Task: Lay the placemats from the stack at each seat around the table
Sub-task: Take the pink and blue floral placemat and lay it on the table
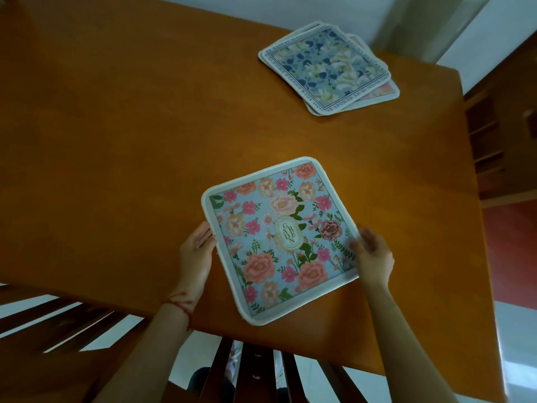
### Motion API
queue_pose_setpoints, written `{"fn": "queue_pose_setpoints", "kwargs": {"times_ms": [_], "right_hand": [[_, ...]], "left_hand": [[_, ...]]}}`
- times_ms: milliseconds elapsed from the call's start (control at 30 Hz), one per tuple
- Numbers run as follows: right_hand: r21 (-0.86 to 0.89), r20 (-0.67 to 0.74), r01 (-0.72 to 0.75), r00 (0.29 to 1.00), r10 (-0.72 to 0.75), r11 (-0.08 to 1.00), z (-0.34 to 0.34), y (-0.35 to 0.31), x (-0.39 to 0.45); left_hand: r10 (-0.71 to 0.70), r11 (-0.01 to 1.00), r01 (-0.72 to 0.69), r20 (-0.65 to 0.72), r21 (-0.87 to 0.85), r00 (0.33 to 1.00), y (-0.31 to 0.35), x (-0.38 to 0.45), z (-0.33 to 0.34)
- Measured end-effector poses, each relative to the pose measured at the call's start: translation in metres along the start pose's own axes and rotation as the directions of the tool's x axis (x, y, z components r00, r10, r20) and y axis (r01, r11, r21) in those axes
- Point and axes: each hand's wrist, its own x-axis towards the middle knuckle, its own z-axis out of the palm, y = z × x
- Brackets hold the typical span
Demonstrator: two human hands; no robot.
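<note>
Between your two hands lies the floral placemat (280, 238), flat on the wooden table (116, 141) at the near edge, just above the chair back (255, 365) of this seat. Your left hand (197, 251) takes its left edge about halfway along: the fingers look tucked under the white border, lightly curled, so it is a shallow pinch rather than a full grasp. Your right hand (373, 253) meets the opposite edge at much the same height, fingers bent onto the printed face near the border; motion blur there keeps you from telling exactly how tight that hold is.

Judge the mat as light, thin and somewhat flexible, with a stitched or bound rim that gives your fingertips something to catch. It will probably sag if held by one corner, so opposing side edges, as you have them, are the sensible places to hold. On polished wood it may slide easily, which helps with squaring it to the table edge; it sits a little skewed at present.

Beyond your right hand, well apart toward the far corner, the stack (328, 68) of remaining placemats rests slightly fanned, a blue-flowered one uppermost. Peel only the top mat by its rim, since thin mats can cling together.
</note>
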Motion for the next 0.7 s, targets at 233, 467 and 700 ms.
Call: {"fn": "queue_pose_setpoints", "kwargs": {"times_ms": [233, 467, 700], "right_hand": [[0.032, -0.024, -0.052, 0.998, 0.053, 0.998, 0.000, 0.022, -0.040], [0.086, -0.048, -0.065, 0.996, 0.069, 0.994, 0.003, 0.031, -0.078], [0.113, -0.083, -0.065, 0.994, 0.075, 0.991, 0.006, 0.020, -0.068]], "left_hand": [[-0.016, 0.997, 0.010, 0.073, 0.082, 0.997, 0.008, 0.035, -0.006], [0.022, 0.989, -0.043, 0.146, 0.144, 0.989, 0.020, 0.068, -0.006], [0.013, 0.990, -0.028, 0.110, 0.137, 0.994, 0.010, 0.060, -0.013]]}}
